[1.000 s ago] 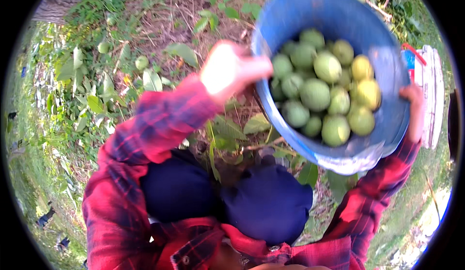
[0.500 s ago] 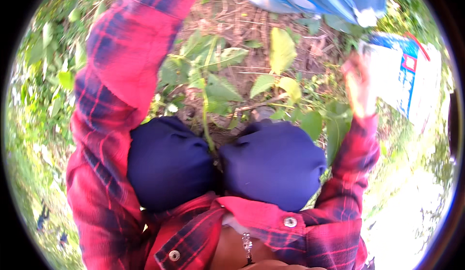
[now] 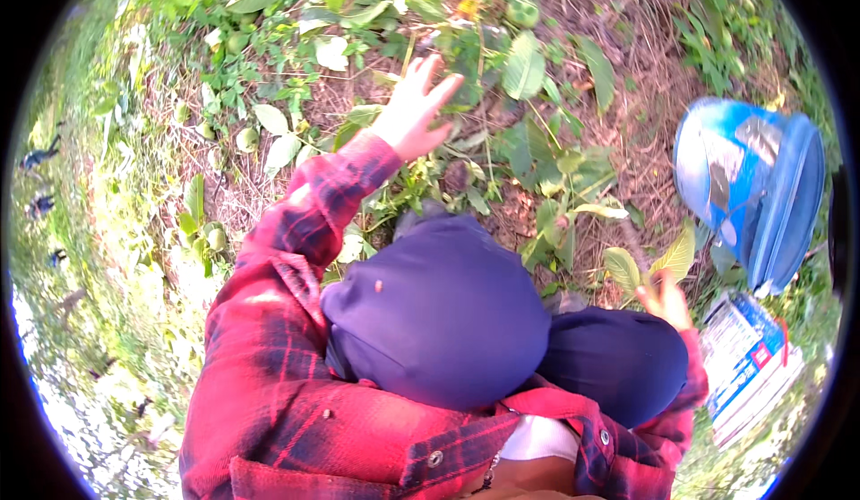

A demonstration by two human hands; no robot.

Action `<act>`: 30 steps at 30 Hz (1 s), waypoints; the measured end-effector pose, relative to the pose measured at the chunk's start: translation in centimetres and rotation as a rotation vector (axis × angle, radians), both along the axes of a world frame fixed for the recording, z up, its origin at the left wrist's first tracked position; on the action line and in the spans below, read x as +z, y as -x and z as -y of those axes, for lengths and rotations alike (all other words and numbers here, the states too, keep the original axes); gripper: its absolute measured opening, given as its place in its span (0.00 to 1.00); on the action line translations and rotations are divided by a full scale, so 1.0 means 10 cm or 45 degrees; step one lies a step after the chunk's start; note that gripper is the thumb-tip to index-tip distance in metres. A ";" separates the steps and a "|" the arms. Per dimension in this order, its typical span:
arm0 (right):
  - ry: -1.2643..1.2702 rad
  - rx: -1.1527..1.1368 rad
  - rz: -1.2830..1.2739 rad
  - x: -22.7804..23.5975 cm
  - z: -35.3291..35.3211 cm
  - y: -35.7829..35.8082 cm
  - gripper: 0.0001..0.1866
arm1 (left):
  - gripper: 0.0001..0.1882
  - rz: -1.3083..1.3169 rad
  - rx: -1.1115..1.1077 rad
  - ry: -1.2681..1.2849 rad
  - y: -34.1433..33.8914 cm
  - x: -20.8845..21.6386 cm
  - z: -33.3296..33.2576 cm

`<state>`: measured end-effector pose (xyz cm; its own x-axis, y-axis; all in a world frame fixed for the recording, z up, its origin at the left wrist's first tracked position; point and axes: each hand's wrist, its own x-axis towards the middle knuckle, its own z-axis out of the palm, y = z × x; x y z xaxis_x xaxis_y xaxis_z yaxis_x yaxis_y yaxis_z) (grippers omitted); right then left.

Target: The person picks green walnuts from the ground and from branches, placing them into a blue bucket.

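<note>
My left hand point(image 3: 417, 110) reaches out low over the plants, fingers spread, holding nothing. Just below it among the stems is a dark brown round lump point(image 3: 457, 175), its kind unclear. At the right, my right hand point(image 3: 665, 300) has its fingers curled at the base of a leafy twig point(image 3: 638, 247), and appears to grip it. Two yellow-green leaves stand out beside those fingers. Broad green leaves point(image 3: 546, 155) spread on the ground between my hands. A round green fruit point(image 3: 522, 13) lies beyond my left hand, and another green fruit point(image 3: 248, 140) is left of it.
A blue bucket point(image 3: 739, 182) stands at the right. Nearer me is a white and blue printed bag point(image 3: 748, 357) with a red strip. My knee point(image 3: 439, 312) in dark blue trousers rises in front. Weeds and dry grass point(image 3: 591, 16) cover the ground; several more green fruits lie at the left.
My view has swung left, so the bucket and bag appear lower. My left hand has come into view with fingers spread. My right hand has moved to the leafy twig.
</note>
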<state>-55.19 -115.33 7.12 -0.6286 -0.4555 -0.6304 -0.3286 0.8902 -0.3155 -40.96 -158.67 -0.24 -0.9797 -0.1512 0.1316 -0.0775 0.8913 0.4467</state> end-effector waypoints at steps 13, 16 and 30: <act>-0.094 0.696 -1.061 -0.38 2.55 0.66 0.19 | 0.04 0.162 -0.492 -0.394 -0.15 0.06 -0.21; -0.174 0.826 -0.794 -0.65 1.72 0.07 0.16 | 0.06 -0.315 -0.046 -0.499 0.25 0.34 0.23; -0.265 0.160 -0.177 0.22 0.84 0.04 0.18 | 0.22 -0.475 0.440 -0.892 1.38 0.00 0.28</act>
<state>-55.56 -123.76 9.36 -0.6625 -0.4051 -0.6301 -0.4680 0.8806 -0.0740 -54.75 -161.44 -0.24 -0.7751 -0.5992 0.2005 -0.0326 0.3548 0.9344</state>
